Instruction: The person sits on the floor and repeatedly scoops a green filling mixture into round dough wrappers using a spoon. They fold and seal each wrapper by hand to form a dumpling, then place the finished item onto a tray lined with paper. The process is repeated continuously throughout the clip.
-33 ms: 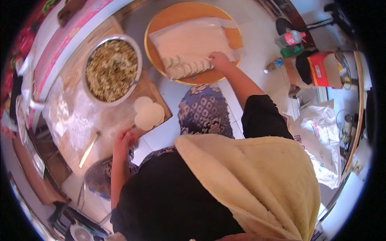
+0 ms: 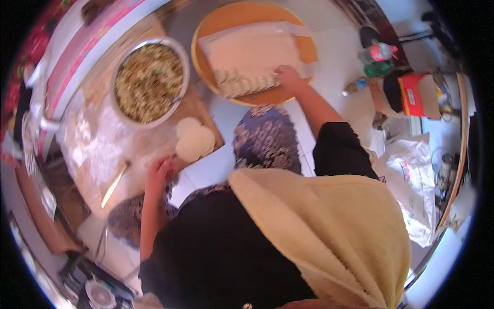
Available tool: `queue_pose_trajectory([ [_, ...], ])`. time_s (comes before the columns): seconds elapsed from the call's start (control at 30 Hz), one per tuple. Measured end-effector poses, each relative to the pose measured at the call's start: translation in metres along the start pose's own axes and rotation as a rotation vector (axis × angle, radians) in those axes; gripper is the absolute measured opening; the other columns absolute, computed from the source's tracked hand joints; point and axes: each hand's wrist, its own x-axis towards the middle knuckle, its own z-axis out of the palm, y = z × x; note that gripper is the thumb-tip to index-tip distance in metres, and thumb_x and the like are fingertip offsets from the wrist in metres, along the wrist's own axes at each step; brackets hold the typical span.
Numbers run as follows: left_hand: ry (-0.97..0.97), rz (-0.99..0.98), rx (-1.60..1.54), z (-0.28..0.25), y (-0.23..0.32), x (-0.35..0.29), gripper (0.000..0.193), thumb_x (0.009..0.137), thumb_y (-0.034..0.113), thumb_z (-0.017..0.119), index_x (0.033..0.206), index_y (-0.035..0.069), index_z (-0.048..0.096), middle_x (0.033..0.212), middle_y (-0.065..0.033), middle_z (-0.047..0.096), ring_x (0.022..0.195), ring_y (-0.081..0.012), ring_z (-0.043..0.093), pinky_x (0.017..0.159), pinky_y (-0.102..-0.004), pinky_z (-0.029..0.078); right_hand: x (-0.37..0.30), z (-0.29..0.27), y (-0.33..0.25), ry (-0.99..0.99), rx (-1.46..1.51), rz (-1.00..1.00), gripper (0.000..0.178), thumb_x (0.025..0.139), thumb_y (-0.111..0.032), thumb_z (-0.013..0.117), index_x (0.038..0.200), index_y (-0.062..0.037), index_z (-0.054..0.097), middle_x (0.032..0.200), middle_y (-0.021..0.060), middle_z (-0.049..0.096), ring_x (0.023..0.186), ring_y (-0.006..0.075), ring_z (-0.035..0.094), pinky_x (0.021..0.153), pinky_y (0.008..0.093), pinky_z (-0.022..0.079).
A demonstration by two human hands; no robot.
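My right hand (image 2: 288, 77) reaches to the right end of a row of pale folded dumplings (image 2: 247, 86). Its fingers are closed at the last dumplings, and what they grip, if anything, is hidden. The dumplings lie along the near edge of a whitish sheet (image 2: 257, 47) on a round orange-yellow board (image 2: 221, 21). Low at the left, my left hand (image 2: 162, 168) has its fingers curled together, and their contents cannot be made out. Just beyond it, several round dough wrappers (image 2: 194, 140) overlap at the corner of a wooden board (image 2: 139, 154).
A metal bowl (image 2: 186, 72) of chopped greenish-brown filling (image 2: 148, 82) stands on the floured wooden board. A thin, light-coloured stick-like tool (image 2: 114, 189) lies nearer. Bottles (image 2: 378, 68), a red-and-brown carton (image 2: 411, 95) and a white sack (image 2: 409, 180) are at the right.
The whole view has shifted slightly, with the boards and bowl appearing a little farther right and higher. Both hands keep nearly the same places and poses.
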Motion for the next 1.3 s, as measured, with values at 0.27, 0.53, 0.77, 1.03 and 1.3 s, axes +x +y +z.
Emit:
queue_pose_trajectory([
  [0.27, 0.322, 0.375, 0.755, 0.031, 0.030, 0.090, 0.035, 0.076, 0.030, 0.073, 0.096, 0.002, 0.067, 0.088, -0.0149, 0.069, 0.082, -0.0271, 0.066, 0.075, -0.0372, 0.052, 0.041, -0.153, -0.252, -0.112, 0.442, -0.150, 0.032, 0.086, -0.029, 0.063, 0.105, -0.0033, 0.067, 0.096, 0.0104, 0.069, 0.091, 0.0196, 0.064, 0.082, 0.0307, 0.050],
  [0.53, 0.253, 0.322, 0.903, 0.060, 0.042, 0.093, 0.036, 0.067, 0.032, 0.076, 0.088, 0.004, 0.068, 0.079, -0.0132, 0.068, 0.074, -0.0280, 0.066, 0.070, -0.0386, 0.051, 0.001, -0.151, -0.401, -0.346, 0.677, -0.210, 0.031, 0.089, -0.025, 0.063, 0.109, -0.0027, 0.066, 0.099, 0.0027, 0.066, 0.093, 0.0087, 0.058, 0.082, 0.0244, 0.046],
  [0.77, 0.128, 0.388, 0.505, 0.050, 0.041, 0.084, 0.023, 0.075, 0.025, 0.073, 0.087, 0.006, 0.068, 0.082, -0.0092, 0.069, 0.077, -0.0226, 0.066, 0.070, -0.0354, 0.052, 0.027, -0.111, -0.362, -0.292, 0.578, -0.061, 0.031, 0.088, -0.026, 0.064, 0.107, -0.0023, 0.067, 0.093, 0.0029, 0.067, 0.085, 0.0098, 0.059, 0.077, 0.0255, 0.047],
  [1.03, 0.384, 0.316, 0.361, -0.008, 0.005, 0.100, 0.025, 0.078, 0.024, 0.071, 0.092, 0.004, 0.066, 0.082, -0.0088, 0.069, 0.076, -0.0215, 0.066, 0.071, -0.0354, 0.052, 0.035, -0.103, -0.374, -0.328, 0.482, -0.127, 0.031, 0.088, -0.027, 0.063, 0.106, -0.0028, 0.067, 0.095, 0.0044, 0.068, 0.087, 0.0112, 0.060, 0.076, 0.0269, 0.047],
  [1.3, 0.296, 0.455, 0.659, 0.002, 0.011, 0.092, 0.033, 0.078, 0.027, 0.071, 0.101, 0.004, 0.066, 0.091, -0.0148, 0.068, 0.083, -0.0287, 0.065, 0.075, -0.0386, 0.050, 0.035, -0.108, -0.376, -0.308, 0.472, -0.152, 0.031, 0.088, -0.029, 0.063, 0.105, -0.0039, 0.068, 0.094, 0.0043, 0.068, 0.087, 0.0111, 0.060, 0.077, 0.0271, 0.046],
])
